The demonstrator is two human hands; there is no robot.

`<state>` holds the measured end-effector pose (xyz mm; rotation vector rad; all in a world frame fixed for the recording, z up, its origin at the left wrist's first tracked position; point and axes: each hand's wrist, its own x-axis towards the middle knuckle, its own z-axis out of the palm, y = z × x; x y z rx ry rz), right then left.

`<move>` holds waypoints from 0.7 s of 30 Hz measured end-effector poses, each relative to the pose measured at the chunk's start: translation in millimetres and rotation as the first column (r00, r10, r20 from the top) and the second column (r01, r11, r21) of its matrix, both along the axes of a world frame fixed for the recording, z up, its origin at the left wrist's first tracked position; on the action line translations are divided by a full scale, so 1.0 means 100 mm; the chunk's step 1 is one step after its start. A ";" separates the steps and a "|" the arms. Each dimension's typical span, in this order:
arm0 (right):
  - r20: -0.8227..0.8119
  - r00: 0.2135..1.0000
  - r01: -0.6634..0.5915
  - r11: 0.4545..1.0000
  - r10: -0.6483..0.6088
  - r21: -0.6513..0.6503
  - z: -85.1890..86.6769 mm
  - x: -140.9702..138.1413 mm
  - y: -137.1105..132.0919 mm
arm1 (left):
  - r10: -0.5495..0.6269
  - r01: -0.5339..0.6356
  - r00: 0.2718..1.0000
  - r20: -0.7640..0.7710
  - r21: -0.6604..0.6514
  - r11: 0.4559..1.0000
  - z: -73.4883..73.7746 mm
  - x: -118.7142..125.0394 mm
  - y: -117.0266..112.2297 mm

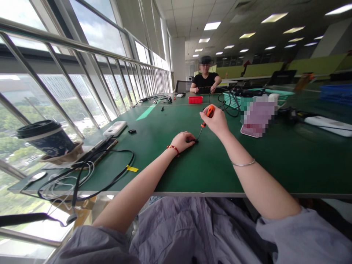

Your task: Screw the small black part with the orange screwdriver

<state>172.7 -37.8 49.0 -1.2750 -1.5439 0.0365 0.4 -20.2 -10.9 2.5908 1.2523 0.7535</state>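
Observation:
My right hand [217, 120] is closed round the orange handle of a screwdriver [206, 116], whose shaft slants down and left to a small dark part [194, 140] on the green table [209, 165]. My left hand [183, 141] is curled over that part and pins it to the table, fingers closed. The part is mostly hidden under my fingers. A red bead bracelet sits on my left wrist and a silver bangle on my right forearm.
A lidded paper coffee cup [46, 138], a phone, black and white cables [82, 176] and a white power bank [114, 128] lie at the left. A red box [195, 99], a teal basket and cables sit farther back. Another person [205, 79] sits at the far end.

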 end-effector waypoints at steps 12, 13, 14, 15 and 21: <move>0.009 0.999 0.054 0.998 -0.054 -0.012 -0.02 -0.01 0.00 | -0.003 0.003 1.000 0.000 -0.013 1.000 0.01 0.00 -0.01; 0.011 0.999 0.039 0.999 -0.039 -0.009 -0.02 -0.01 -0.01 | -0.004 0.004 1.000 0.003 -0.012 1.000 0.01 0.01 -0.01; 0.011 1.000 0.026 1.000 -0.026 -0.008 -0.01 -0.02 -0.02 | -0.004 0.004 1.000 0.006 -0.012 1.000 0.00 0.01 0.00; 0.009 1.000 0.013 1.000 -0.013 -0.009 -0.01 -0.03 -0.04 | -0.003 0.003 1.000 0.009 -0.011 1.000 0.00 0.01 0.00; -0.014 0.999 0.051 0.998 -0.052 -0.030 0.00 -0.03 -0.05 | -0.012 0.012 1.000 0.018 -0.006 1.000 0.00 0.00 0.00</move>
